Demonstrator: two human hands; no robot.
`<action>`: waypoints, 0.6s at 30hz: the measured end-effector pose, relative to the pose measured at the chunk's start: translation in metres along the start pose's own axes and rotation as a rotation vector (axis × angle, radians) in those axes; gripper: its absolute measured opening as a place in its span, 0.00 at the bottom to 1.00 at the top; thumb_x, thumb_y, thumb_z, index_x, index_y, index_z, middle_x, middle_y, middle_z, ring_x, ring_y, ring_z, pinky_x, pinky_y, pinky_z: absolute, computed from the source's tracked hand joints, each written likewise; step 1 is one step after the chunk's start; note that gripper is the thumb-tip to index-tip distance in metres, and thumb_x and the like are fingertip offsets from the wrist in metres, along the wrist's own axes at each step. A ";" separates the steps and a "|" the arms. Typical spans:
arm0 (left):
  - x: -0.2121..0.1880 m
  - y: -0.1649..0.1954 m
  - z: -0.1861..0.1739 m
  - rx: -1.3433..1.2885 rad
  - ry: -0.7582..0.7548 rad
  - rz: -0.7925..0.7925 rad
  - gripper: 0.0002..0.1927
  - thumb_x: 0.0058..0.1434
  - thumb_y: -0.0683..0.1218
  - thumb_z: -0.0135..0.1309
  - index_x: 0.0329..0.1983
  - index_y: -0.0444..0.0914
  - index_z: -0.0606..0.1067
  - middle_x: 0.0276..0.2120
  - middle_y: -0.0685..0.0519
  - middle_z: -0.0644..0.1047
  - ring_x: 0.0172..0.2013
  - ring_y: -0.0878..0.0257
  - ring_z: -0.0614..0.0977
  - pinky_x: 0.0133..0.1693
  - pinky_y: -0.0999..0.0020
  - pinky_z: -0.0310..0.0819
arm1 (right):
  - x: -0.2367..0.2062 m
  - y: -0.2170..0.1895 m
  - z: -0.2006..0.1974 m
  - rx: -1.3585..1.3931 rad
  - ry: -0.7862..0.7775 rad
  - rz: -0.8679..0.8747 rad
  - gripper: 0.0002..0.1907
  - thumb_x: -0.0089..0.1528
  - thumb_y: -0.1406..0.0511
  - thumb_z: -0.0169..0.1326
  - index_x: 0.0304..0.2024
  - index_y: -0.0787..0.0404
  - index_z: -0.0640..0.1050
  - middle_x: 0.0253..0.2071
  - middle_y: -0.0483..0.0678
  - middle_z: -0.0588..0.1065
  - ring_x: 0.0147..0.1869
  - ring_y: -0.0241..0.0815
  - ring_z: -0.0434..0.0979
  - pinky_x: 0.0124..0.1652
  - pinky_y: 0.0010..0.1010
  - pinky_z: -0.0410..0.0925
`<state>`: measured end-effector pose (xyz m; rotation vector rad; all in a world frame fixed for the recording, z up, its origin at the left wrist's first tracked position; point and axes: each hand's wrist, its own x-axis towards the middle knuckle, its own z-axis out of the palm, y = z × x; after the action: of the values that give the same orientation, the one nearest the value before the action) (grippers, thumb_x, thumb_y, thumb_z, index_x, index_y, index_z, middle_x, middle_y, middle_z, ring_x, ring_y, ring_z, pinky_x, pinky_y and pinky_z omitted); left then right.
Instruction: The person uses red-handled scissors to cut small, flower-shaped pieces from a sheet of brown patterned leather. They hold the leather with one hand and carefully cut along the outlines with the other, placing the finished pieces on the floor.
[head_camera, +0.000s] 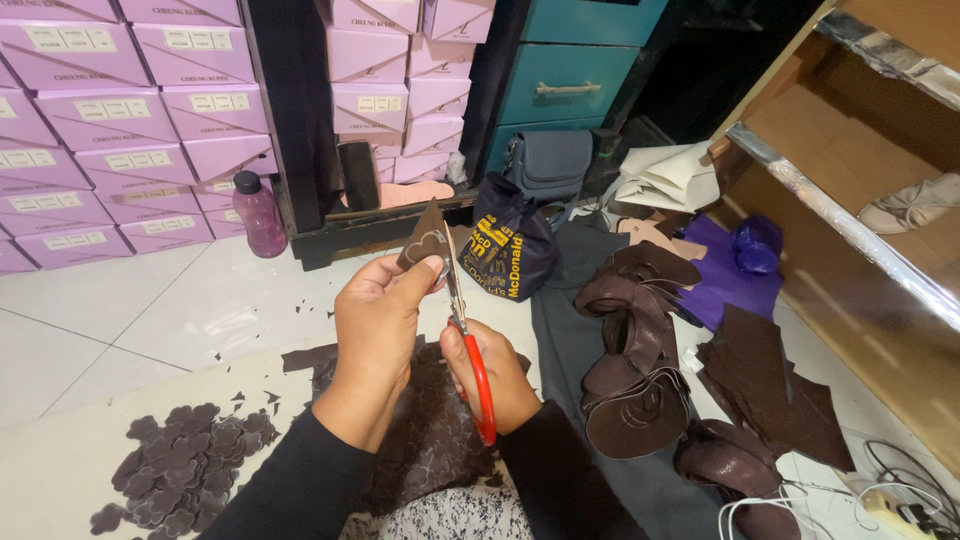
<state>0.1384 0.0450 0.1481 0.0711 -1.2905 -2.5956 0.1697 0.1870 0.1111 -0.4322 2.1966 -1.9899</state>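
Brown leather scrap (424, 243), marked with a flower outline, I see pinched in my left hand (378, 318) at frame centre, while my right hand (497, 375) grips red-handled scissors (470, 345).

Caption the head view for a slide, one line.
Left hand holds a brown leather scrap while right hand cuts it with red-handled scissors.

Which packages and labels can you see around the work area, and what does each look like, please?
Stacked lilac cardboard boxes, back left: rectangular, each with a pale label.
More lilac boxes, back centre, beside a teal drawer cabinet.
Dark navy printed bag, on the floor behind the hands: yellow and red lettering.
Purple plastic bag, right, crumpled.
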 end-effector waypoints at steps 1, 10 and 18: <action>0.000 0.001 0.000 -0.006 0.001 0.000 0.07 0.58 0.38 0.61 0.39 0.29 0.78 0.34 0.51 0.81 0.35 0.66 0.82 0.42 0.73 0.76 | 0.000 -0.002 0.000 0.017 -0.005 -0.003 0.22 0.70 0.49 0.46 0.34 0.60 0.70 0.20 0.39 0.64 0.22 0.28 0.61 0.23 0.22 0.58; -0.002 0.004 0.001 0.005 -0.005 0.017 0.07 0.59 0.38 0.61 0.39 0.29 0.79 0.34 0.51 0.81 0.35 0.65 0.82 0.42 0.72 0.76 | -0.003 -0.009 0.001 0.053 -0.021 0.013 0.22 0.70 0.49 0.46 0.32 0.59 0.69 0.20 0.38 0.63 0.21 0.28 0.60 0.23 0.22 0.56; 0.001 0.006 -0.001 0.013 -0.012 -0.020 0.07 0.59 0.38 0.61 0.40 0.32 0.78 0.33 0.54 0.80 0.32 0.69 0.79 0.36 0.75 0.72 | -0.003 -0.008 -0.004 -0.032 -0.013 -0.015 0.23 0.70 0.49 0.47 0.30 0.59 0.69 0.19 0.38 0.63 0.21 0.28 0.59 0.23 0.23 0.55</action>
<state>0.1393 0.0406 0.1526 0.0715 -1.3175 -2.6088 0.1727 0.1909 0.1194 -0.4659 2.2266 -1.9566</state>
